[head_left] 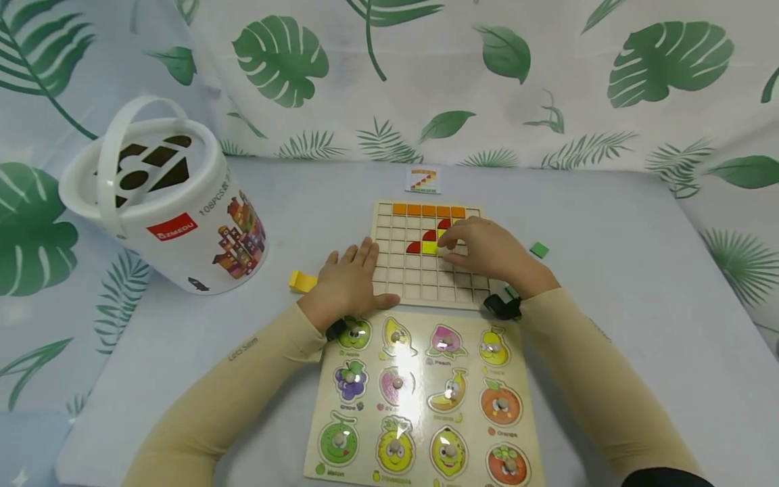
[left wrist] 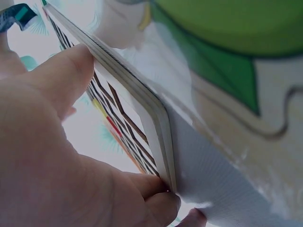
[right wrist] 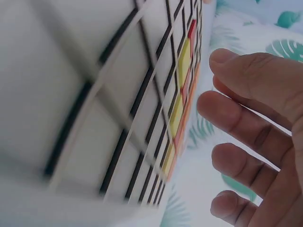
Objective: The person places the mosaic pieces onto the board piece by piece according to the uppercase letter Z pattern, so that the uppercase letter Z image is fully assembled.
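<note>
Occupying mid-table: one wooden grid board (head_left: 414,277), lying flat, its far edge just short of a small picture card (head_left: 423,180), its near edge close to a fruit puzzle board (head_left: 368,433); the strip between the two boards is narrow. Left of the grid board: one yellow block (head_left: 302,282), just beside the left hand (head_left: 345,287); farther left, one white bucket (head_left: 182,250), well apart from the grid board. Right of it: a broad stretch of tabletop (head_left: 633,270), bearing one small green square (head_left: 539,250) and giving room sideways. Set in the grid: orange squares (head_left: 429,210) along the far edge; red quarter-round pieces (head_left: 414,248) in a diagonal; yellow pieces (head_left: 429,247) beside them. Left hand: fingers extended, fingertips touching the grid board's left edge, thumb spread to its near left corner. Right hand (head_left: 487,250): above the grid's right half, near the yellow pieces; fingers loosely bent and parted, thumb apart from forefinger in the head view; contact with a piece cannot be told.
</note>
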Demonstrator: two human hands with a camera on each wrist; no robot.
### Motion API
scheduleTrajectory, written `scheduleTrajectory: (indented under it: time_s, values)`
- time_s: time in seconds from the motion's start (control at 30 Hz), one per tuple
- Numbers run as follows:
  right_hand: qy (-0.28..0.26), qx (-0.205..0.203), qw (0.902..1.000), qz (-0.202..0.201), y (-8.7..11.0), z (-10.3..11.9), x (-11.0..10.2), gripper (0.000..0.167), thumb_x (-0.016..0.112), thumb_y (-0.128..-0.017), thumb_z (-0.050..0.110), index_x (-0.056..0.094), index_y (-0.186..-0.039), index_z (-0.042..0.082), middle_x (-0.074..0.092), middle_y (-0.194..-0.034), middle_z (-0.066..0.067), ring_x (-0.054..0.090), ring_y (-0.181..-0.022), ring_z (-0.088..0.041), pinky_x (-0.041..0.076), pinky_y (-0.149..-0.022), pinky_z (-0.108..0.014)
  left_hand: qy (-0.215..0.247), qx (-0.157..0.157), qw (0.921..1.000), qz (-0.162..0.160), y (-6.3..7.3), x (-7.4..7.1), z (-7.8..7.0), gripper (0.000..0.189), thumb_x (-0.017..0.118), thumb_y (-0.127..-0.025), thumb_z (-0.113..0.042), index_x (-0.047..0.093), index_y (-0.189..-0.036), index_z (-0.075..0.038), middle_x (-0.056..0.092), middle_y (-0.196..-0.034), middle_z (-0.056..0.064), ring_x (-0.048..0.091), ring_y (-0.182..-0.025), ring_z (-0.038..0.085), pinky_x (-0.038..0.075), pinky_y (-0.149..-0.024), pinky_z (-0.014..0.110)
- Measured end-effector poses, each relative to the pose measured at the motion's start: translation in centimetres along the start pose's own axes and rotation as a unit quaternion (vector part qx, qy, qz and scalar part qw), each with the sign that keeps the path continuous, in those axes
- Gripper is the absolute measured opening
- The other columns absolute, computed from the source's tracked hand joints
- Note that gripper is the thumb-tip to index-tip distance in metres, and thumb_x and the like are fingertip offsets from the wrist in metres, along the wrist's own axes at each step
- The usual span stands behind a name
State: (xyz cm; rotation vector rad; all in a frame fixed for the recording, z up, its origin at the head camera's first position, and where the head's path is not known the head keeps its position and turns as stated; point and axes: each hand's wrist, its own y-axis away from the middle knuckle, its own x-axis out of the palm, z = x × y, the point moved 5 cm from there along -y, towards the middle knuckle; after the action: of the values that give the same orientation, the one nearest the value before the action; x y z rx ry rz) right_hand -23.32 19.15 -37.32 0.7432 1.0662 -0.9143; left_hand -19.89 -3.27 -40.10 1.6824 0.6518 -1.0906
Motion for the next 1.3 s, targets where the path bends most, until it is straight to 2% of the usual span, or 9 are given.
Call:
scheduleTrajectory:
  time_s: [0.2, 0.47, 0.87, 1.1, 1.3]
  values:
    - [-0.005, 0.001, 1.0000, -0.003, 2.8, -1.7, -0.6, 0.019, 0.078, -0.094, 0.020, 0.080, -0.111, 0.010, 0.079, -0.112, -0.006, 0.065, -0.107, -0.029, 0.054, -0.097, -0.049, 0.003, 0.004, 1.0000, -0.001, 0.1, -0.1, 0.0, 0.112, 0.048, -0.095, -0.078, -0.001, -0.168, -0.009, -0.004, -0.177, 0.009, 0.011, -0.164, 0.034, 0.011, -0.133, 0.056]
    - [-0.009, 0.029, 0.9995, 0.003, 6.3, -3.7, -0.7, 0.017, 0.077, -0.094, 0.018, 0.080, -0.109, 0.011, 0.079, -0.111, -0.006, 0.065, -0.102, -0.026, 0.054, -0.092, -0.049, 0.003, 0.005, 1.0000, -0.002, 0.2, -0.2, 0.1, 0.111, 0.050, -0.095, -0.076, 0.000, -0.168, -0.009, -0.003, -0.177, 0.009, 0.011, -0.164, 0.034, 0.012, -0.133, 0.056]
    - [0.025, 0.068, 0.9974, 0.003, 12.9, -7.0, -0.6, 0.015, 0.083, -0.088, 0.015, 0.081, -0.103, 0.015, 0.075, -0.094, 0.004, 0.059, -0.088, -0.017, 0.052, -0.079, -0.039, -0.007, 0.010, 0.9999, -0.002, 0.0, 0.0, 0.3, 0.112, 0.047, -0.095, -0.078, -0.002, -0.168, -0.008, -0.004, -0.177, 0.010, 0.012, -0.164, 0.034, 0.013, -0.133, 0.057]
    - [0.017, 0.088, 0.9959, 0.007, 14.7, -7.1, -0.6, 0.025, 0.089, -0.082, 0.021, 0.082, -0.105, 0.016, 0.078, -0.103, 0.002, 0.060, -0.093, -0.018, 0.055, -0.083, -0.041, -0.008, 0.012, 0.9999, -0.005, 0.0, -0.2, 0.2, 0.111, 0.048, -0.096, -0.077, -0.001, -0.168, -0.008, -0.003, -0.177, 0.011, 0.012, -0.164, 0.034, 0.013, -0.133, 0.057]
    - [0.020, 0.067, 0.9975, 0.009, 15.1, -6.5, -0.2, 0.028, 0.092, -0.078, 0.018, 0.082, -0.103, 0.017, 0.076, -0.103, 0.003, 0.060, -0.093, -0.018, 0.057, -0.085, -0.044, -0.010, 0.011, 0.9999, 0.003, 0.0, -0.1, 0.0, 0.111, 0.047, -0.096, -0.077, -0.001, -0.168, -0.008, -0.003, -0.177, 0.011, 0.012, -0.164, 0.034, 0.013, -0.133, 0.057]
